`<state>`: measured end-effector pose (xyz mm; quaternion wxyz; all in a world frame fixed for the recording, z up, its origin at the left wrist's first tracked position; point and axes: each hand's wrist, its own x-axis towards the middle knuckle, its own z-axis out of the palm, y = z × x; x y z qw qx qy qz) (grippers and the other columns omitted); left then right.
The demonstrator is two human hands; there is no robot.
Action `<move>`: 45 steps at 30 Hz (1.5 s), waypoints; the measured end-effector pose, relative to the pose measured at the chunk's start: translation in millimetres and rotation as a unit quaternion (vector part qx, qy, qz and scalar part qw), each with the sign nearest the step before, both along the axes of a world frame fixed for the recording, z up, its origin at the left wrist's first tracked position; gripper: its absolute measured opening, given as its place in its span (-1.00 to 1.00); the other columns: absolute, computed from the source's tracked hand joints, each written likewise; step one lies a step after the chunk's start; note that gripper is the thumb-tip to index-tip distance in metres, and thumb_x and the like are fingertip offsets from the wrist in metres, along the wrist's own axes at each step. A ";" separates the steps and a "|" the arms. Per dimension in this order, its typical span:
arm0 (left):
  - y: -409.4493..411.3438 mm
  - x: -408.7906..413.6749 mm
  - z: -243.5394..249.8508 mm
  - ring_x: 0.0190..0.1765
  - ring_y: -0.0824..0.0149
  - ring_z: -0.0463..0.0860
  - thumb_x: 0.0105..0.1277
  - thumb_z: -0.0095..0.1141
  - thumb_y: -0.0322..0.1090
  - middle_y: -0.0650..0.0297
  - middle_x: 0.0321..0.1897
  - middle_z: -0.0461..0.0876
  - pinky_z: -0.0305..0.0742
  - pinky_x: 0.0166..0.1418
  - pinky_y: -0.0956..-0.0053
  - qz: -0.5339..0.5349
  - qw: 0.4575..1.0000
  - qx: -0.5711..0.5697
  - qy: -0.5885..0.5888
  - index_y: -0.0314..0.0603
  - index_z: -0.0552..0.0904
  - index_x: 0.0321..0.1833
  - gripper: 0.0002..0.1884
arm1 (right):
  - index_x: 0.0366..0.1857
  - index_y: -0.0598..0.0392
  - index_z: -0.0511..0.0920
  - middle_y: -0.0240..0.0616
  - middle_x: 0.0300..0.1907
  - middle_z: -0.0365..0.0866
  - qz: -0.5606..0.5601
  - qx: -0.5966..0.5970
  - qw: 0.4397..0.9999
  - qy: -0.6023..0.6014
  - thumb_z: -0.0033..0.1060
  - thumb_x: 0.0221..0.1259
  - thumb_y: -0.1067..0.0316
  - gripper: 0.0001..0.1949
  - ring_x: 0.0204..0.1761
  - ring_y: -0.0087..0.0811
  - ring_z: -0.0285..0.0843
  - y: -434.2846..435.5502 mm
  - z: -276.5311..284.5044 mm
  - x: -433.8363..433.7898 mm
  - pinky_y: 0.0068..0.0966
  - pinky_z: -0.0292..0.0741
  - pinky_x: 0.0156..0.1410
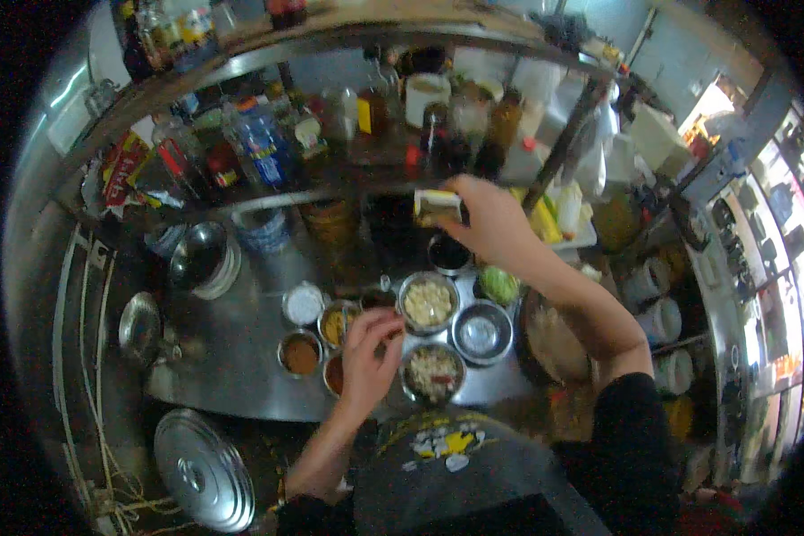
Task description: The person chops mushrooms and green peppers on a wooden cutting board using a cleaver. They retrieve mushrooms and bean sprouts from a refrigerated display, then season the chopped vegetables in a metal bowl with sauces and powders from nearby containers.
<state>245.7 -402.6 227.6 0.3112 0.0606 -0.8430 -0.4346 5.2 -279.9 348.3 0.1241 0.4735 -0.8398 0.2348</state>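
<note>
My right hand (492, 218) grips a small box (437, 206) with white and yellow on it, up near the front of the shelf. Lower down, my left hand (370, 358) hovers over the bowls, loosely curled, with nothing visible in it. To its right stand a metal bowl of pale diced pieces (429, 301), a bowl of pale chopped food (432, 374) with a reddish piece, and a metal bowl (482, 333) with a shiny bottom. At its left are a bowl of white granules (303, 305), a bowl of brown powder (300, 354) and a partly hidden bowl of yellowish food (337, 323).
A shelf (348, 161) crowded with bottles and jars spans the back of the steel table (234, 375). A green cabbage-like vegetable (499, 285) and a large round vessel (556, 338) lie under my right arm. A metal lid (204, 469) stands at lower left, beside cords (124, 496).
</note>
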 end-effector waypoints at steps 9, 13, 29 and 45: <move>104.4 -74.0 0.2 0.05 0.07 0.66 0.28 0.27 -0.35 0.24 0.02 0.65 0.57 0.07 0.24 -0.130 0.978 -0.113 -0.117 -0.06 0.73 -0.04 -0.80 | -0.03 0.07 0.57 -0.06 -0.20 0.70 0.048 0.031 0.956 -0.287 0.49 0.05 0.19 -0.58 -0.13 0.02 0.69 179.1 -118.2 61.0 -0.20 0.58 -0.06; 141.7 -80.1 -6.8 -0.05 0.13 0.71 0.29 0.29 -0.27 0.26 -0.05 0.68 0.60 -0.02 0.28 -0.173 0.959 -0.133 -0.181 -0.07 0.75 -0.07 -0.81 | -0.05 0.09 0.54 -0.07 -0.18 0.66 0.057 -0.009 0.946 -0.318 0.46 0.08 0.15 -0.59 -0.13 0.01 0.67 229.6 -146.4 59.1 -0.18 0.60 -0.05; 134.9 -83.7 -28.8 -0.11 0.32 0.66 0.26 0.28 -0.42 0.23 -0.17 0.66 0.52 0.01 0.46 -0.213 0.958 0.048 -0.188 -0.30 0.69 -0.19 -0.87 | -0.05 0.16 0.60 -0.23 -0.21 0.61 0.034 -0.085 0.912 -0.399 0.54 0.16 0.23 -0.62 -0.21 -0.40 0.64 259.9 -197.0 74.6 -0.45 0.58 -0.08; 157.2 37.2 -218.7 0.23 0.24 0.54 0.29 0.08 -0.53 0.19 0.23 0.54 0.47 0.24 0.25 -0.051 0.538 0.817 -0.202 -0.18 0.39 0.44 -0.41 | -0.10 0.12 0.57 -0.12 -0.23 0.55 -0.053 0.011 0.971 -0.235 0.45 0.17 0.25 -0.69 -0.29 -0.05 0.60 180.6 -213.9 144.6 -0.29 0.55 -0.21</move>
